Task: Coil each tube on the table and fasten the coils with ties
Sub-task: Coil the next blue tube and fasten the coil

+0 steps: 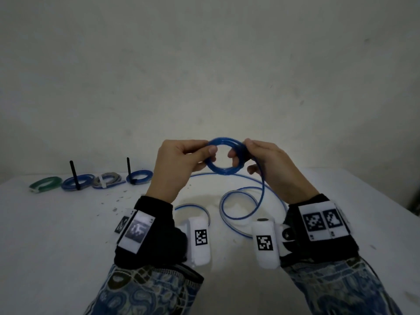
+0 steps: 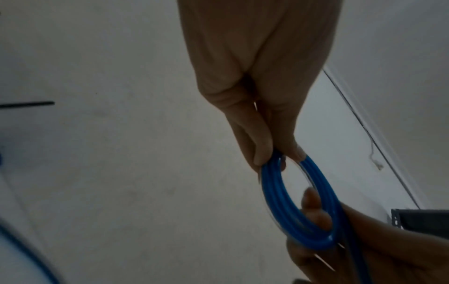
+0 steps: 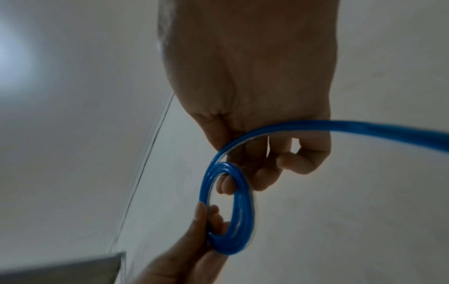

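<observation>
A small coil of blue tube hangs in the air above the white table, held between both hands. My left hand pinches the coil's left side between thumb and fingers; in the left wrist view the same coil runs from those fingertips. My right hand grips the right side, fingers curled through the ring, as the right wrist view shows on the coil. The uncoiled rest of the tube drops from my right hand and loops loosely on the table.
At the back left lie several finished coils: a green one, a blue one, a grey one and another blue one. Two black ties stand upright from the blue coils. Small debris specks dot the table.
</observation>
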